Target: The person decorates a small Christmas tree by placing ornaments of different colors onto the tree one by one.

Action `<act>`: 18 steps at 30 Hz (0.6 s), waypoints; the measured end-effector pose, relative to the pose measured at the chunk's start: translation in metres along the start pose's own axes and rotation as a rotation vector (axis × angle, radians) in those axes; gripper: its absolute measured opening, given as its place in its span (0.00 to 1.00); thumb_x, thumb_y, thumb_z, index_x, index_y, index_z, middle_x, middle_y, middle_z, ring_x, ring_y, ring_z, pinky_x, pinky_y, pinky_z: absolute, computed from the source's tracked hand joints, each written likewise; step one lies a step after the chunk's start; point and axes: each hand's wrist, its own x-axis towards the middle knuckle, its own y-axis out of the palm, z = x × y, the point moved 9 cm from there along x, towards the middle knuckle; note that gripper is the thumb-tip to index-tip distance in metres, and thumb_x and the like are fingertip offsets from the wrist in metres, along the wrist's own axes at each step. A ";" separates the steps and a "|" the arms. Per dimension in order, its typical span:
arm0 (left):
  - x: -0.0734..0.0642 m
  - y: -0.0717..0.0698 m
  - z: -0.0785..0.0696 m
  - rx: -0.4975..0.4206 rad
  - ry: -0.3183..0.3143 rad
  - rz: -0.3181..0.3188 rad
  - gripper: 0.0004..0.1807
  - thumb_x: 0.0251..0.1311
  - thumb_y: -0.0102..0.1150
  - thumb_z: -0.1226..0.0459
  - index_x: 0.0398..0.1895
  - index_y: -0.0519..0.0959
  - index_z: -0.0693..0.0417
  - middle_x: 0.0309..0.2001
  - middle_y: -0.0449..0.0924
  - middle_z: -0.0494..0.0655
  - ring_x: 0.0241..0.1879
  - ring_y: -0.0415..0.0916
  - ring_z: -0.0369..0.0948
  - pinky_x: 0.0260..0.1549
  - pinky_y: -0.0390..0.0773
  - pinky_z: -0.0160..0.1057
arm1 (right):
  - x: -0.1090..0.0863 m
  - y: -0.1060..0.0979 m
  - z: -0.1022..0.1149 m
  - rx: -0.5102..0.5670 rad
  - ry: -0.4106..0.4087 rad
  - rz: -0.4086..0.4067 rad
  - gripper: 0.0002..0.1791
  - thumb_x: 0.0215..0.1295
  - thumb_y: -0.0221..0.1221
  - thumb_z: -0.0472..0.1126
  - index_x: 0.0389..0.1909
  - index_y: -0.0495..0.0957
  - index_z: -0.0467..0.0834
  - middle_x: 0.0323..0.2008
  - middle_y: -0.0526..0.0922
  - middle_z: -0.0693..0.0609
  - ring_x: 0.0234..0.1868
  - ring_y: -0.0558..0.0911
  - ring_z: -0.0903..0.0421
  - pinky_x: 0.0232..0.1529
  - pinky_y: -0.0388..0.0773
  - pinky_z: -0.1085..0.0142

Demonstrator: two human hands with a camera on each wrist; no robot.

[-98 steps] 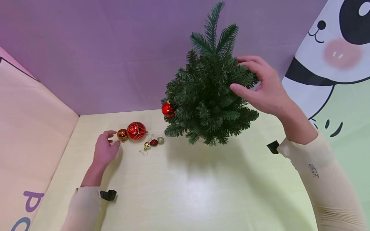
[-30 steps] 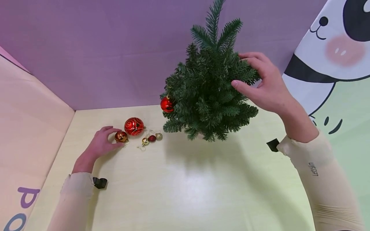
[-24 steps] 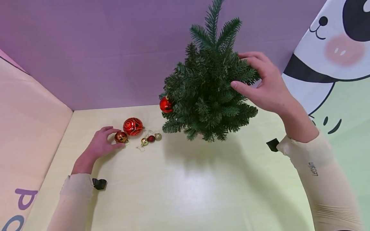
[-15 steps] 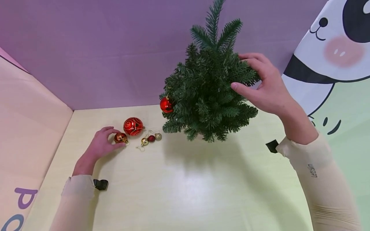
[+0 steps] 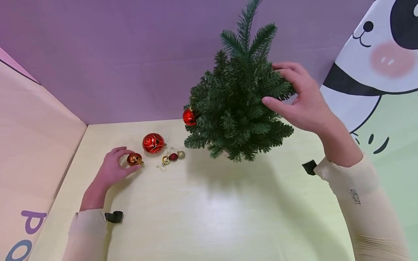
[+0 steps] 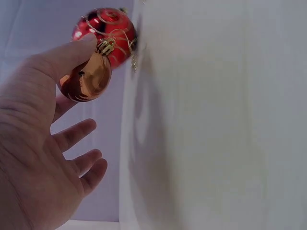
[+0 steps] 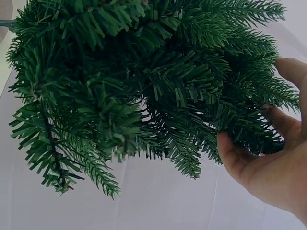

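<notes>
My left hand (image 5: 112, 167) pinches a shiny copper-coloured bauble (image 5: 134, 158) between thumb and forefinger; the other fingers stay loose in the left wrist view. The bauble's gold cap and hanging loop face the thumb side (image 6: 106, 46). Just behind it lies a larger red bauble (image 5: 153, 143) with gold swirls. My right hand (image 5: 303, 99) holds the upper right branches of a small green Christmas tree (image 5: 241, 108), thumb in front and fingertips hidden behind the needles. A plain red bauble (image 5: 189, 117) hangs on the tree's left side.
Right of the swirled bauble lie three small ones: gold (image 5: 166, 160), dark red (image 5: 173, 157) and pale glittery (image 5: 181, 154), with thin hook wires. A purple backdrop (image 5: 130, 72) rises behind the pale table (image 5: 209, 217); printed side panels stand left and right.
My left hand has come from beside the copper bauble to pinch it, and has drawn it slightly towards me, away from the swirled red one. The right hand stays at the tree.
</notes>
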 end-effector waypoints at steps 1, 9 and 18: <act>-0.001 -0.001 -0.002 -0.007 -0.001 -0.012 0.28 0.47 0.76 0.58 0.48 0.78 0.63 0.60 0.66 0.71 0.59 0.58 0.71 0.55 0.57 0.70 | 0.000 0.000 0.000 -0.001 0.001 0.002 0.26 0.55 0.67 0.32 0.56 0.75 0.31 0.64 0.69 0.50 0.66 0.64 0.55 0.60 0.60 0.63; -0.004 0.002 -0.020 -0.053 -0.021 -0.054 0.29 0.47 0.76 0.56 0.50 0.77 0.62 0.62 0.66 0.68 0.60 0.58 0.69 0.54 0.59 0.70 | -0.002 0.000 -0.004 -0.017 0.005 0.009 0.23 0.55 0.67 0.32 0.51 0.73 0.29 0.64 0.68 0.51 0.66 0.63 0.57 0.60 0.60 0.63; -0.011 0.005 -0.039 -0.130 -0.010 -0.061 0.29 0.48 0.76 0.58 0.52 0.77 0.60 0.63 0.64 0.66 0.62 0.58 0.67 0.54 0.59 0.70 | -0.003 0.002 -0.005 -0.010 0.010 0.039 0.24 0.56 0.67 0.32 0.52 0.72 0.29 0.65 0.67 0.50 0.67 0.62 0.55 0.61 0.59 0.61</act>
